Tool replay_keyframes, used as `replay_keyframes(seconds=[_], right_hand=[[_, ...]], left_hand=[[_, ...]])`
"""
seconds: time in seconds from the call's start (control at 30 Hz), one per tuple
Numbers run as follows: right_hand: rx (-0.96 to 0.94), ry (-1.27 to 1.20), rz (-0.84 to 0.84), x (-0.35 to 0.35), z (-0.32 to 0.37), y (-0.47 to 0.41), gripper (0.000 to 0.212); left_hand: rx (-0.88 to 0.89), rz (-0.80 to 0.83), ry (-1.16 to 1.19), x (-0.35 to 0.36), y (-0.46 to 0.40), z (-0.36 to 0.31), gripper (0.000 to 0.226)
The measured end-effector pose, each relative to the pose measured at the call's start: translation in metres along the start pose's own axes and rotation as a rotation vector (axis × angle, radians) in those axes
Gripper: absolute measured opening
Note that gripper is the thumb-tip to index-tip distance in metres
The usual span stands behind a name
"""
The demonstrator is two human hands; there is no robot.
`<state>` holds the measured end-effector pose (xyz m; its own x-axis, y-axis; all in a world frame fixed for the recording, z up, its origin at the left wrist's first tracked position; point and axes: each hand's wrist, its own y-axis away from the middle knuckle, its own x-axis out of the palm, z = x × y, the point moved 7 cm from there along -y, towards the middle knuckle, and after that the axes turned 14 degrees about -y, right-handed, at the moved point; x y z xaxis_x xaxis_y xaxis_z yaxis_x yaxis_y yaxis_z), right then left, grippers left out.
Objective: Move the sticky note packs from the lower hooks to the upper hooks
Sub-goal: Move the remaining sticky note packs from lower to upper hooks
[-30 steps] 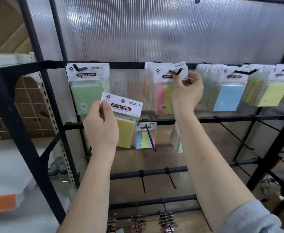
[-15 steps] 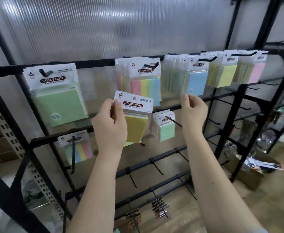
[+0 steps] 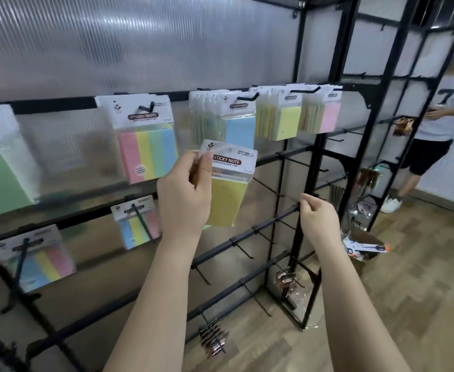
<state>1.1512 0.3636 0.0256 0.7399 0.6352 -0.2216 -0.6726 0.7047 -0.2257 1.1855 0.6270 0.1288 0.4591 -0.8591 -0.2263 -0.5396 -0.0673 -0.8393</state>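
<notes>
My left hand [image 3: 184, 196] pinches the header of a yellow sticky note pack [image 3: 230, 189] in front of the rack, below the upper row. Along the upper rail hang a green pack [image 3: 0, 173], a multicolour pack [image 3: 146, 142], a blue pack [image 3: 238, 127], a yellow pack [image 3: 287, 122] and a pink pack [image 3: 328, 115]. Two multicolour packs [image 3: 137, 222] [image 3: 36, 260] hang on lower hooks at the left. My right hand [image 3: 318, 216] is lower right, fingers loosely curled beside a black rail [image 3: 277, 220], holding nothing.
Bare black hooks [image 3: 267, 186] stick out from the lower rails. Binder clips [image 3: 213, 339] hang near the bottom. A second black rack [image 3: 381, 130] stands to the right, with a box of items [image 3: 365, 247] on the wooden floor. A person [image 3: 440, 122] stands at the far right.
The view swung right along the rack. My left hand carried the yellow pack rightward and up. My right hand dropped from the middle rail to a lower one, empty.
</notes>
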Motion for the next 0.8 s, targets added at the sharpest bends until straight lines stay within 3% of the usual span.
replay_keyframes(seconds=[0.4,0.8], right_hand=[[-0.057,0.070,0.232,-0.092,-0.035,-0.106,0.040],[-0.035,0.067,0.360,-0.091,-0.067,-0.168,0.044]], left_hand=[[-0.133,-0.108,0.007,0.117,0.019,-0.089,0.019],[-0.268,-0.116,0.077,0.190,-0.004,-0.098,0.041]])
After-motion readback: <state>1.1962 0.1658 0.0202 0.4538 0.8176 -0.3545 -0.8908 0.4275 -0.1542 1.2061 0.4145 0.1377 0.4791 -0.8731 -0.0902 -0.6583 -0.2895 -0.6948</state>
